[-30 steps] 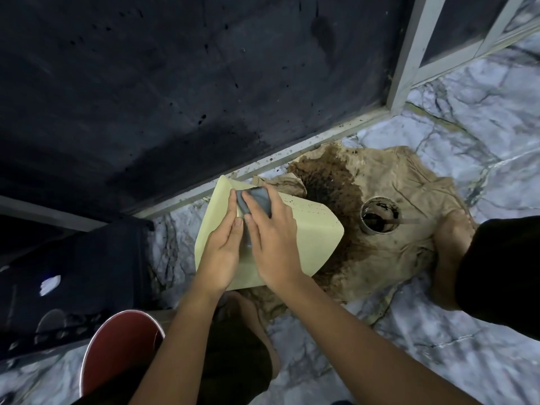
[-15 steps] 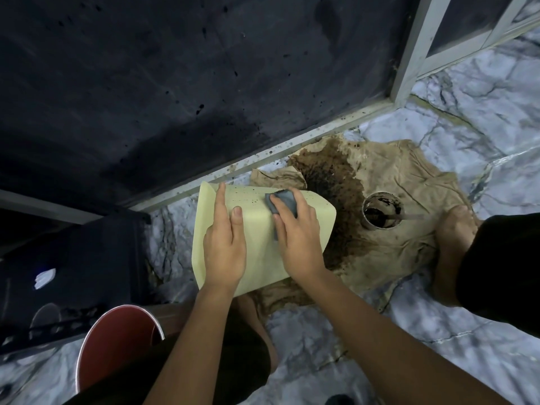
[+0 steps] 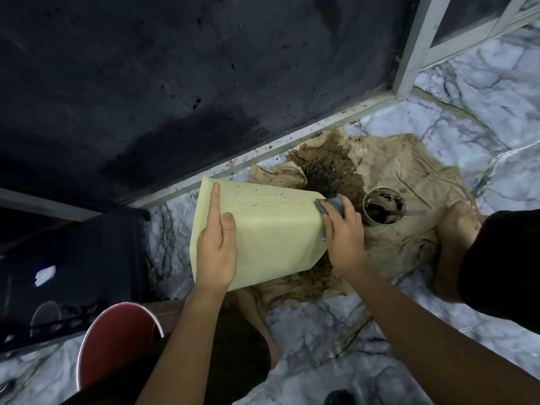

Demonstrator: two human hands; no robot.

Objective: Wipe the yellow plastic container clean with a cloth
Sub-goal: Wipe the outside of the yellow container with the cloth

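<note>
The pale yellow plastic container lies tilted on its side above a stained brown sheet. Small dark specks dot its upper face. My left hand presses flat on its left part, index finger stretched up along the wide rim end. My right hand holds a small grey cloth against the container's narrow right end. Most of the cloth is hidden under my fingers.
A round tin of dark liquid with a stick in it stands right of the cloth on the brown sheet. A red bucket sits at lower left. My bare foot rests on the sheet's right edge. A dark wall and white frame rise behind.
My right hand slid the cloth rightward across the container's face to its narrow end. My left hand shifted left and flattened on the container, which turned to show more of its speckled face.
</note>
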